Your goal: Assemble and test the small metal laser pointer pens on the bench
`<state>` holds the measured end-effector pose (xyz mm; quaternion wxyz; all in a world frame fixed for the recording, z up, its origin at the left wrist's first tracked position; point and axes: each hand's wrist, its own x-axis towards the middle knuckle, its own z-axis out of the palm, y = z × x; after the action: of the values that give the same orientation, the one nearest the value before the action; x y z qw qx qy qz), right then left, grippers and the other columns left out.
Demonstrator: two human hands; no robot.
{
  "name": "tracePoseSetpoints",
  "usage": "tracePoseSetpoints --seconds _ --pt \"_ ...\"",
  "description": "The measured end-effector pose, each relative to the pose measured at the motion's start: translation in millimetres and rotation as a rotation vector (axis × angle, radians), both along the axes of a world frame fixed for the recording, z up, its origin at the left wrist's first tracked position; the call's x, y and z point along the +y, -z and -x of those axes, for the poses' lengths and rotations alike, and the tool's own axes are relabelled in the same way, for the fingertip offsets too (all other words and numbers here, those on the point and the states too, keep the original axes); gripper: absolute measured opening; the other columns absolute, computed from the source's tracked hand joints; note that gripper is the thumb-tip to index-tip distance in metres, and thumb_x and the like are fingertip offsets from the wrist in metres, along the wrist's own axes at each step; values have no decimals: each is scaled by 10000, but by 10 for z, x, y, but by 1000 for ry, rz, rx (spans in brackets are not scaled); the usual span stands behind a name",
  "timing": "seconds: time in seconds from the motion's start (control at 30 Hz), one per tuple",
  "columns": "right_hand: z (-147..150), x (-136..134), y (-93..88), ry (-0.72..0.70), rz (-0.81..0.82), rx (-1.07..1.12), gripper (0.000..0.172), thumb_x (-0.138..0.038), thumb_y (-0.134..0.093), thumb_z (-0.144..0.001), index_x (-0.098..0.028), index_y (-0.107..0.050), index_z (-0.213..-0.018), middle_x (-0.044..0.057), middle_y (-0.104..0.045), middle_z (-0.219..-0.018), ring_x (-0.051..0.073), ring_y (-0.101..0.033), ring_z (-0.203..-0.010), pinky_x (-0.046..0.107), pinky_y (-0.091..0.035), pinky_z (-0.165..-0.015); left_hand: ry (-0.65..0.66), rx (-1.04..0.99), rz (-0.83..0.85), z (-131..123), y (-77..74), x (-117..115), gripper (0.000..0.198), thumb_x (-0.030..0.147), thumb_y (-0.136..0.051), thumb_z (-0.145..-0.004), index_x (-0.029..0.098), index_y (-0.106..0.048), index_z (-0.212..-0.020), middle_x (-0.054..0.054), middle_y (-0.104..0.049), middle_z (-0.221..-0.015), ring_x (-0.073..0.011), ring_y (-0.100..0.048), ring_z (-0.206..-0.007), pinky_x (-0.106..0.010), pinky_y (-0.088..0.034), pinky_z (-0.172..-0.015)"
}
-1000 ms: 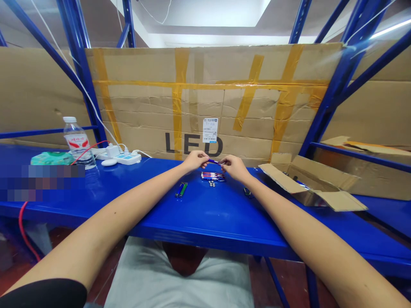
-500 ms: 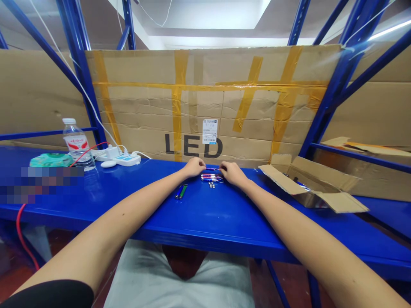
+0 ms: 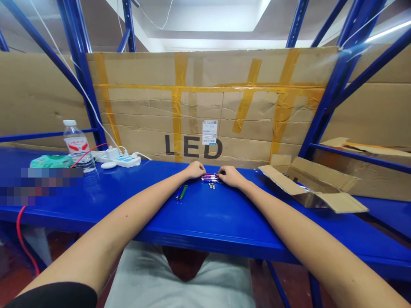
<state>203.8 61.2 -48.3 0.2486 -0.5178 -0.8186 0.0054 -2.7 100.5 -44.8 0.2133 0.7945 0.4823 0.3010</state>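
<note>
A water bottle with a red label, too small to read, stands far left on the blue worktop. The left hand and right hand curl at either end of a row of small pen-like sticks lying mid-worktop. I cannot tell if either is gripping 1. They seem to be lining up the row, and lifting 1 stick would need a fine pinch. The cardboard sheet behind reads "LED".

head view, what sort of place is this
Likely a warehouse or packing workshop: blue steel racking shelf as a bench, taped brown cardboard sheet printed LED, and an open brown cardboard box near small coloured pen-like sticks.
</note>
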Motion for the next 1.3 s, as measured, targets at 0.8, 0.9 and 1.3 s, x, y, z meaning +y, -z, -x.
tracePoseSetpoints --seconds 0.8,0.9,1.3 --pt "701 -931 -156 -647 -68 -158 371 -189 -498 -893 -207 -611 -1246 93 -663 -1150 207 -616 -1012 343 -459 -917 395 242 490 720 -537 -362 87 212 -768 -542 209 -730 -621 -24 -682 -633 -150 -568 -611 -232 -399 -566" --pt "756 -945 -99 -627 -25 -179 401 -212 -491 -915 -210 -571 -1308 100 -655 -1156 205 -615 -1020 349 -464 -918 463 317 515 699 -541 -369 80 242 -752 -569 208 -730 -638 -20 -674 -638 -142 -549 -622 -234 -393 -593" --pt "792 -840 -93 -617 11 -129 258 -221 -474 -927 -181 -609 -1143 92 -683 -1076 213 -623 -946 345 -465 -853 448 421 509 664 -523 -322 203 315 -735 -585 160 -708 -714 5 -650 -671 -122 -499 -663 -237 -356 -628"
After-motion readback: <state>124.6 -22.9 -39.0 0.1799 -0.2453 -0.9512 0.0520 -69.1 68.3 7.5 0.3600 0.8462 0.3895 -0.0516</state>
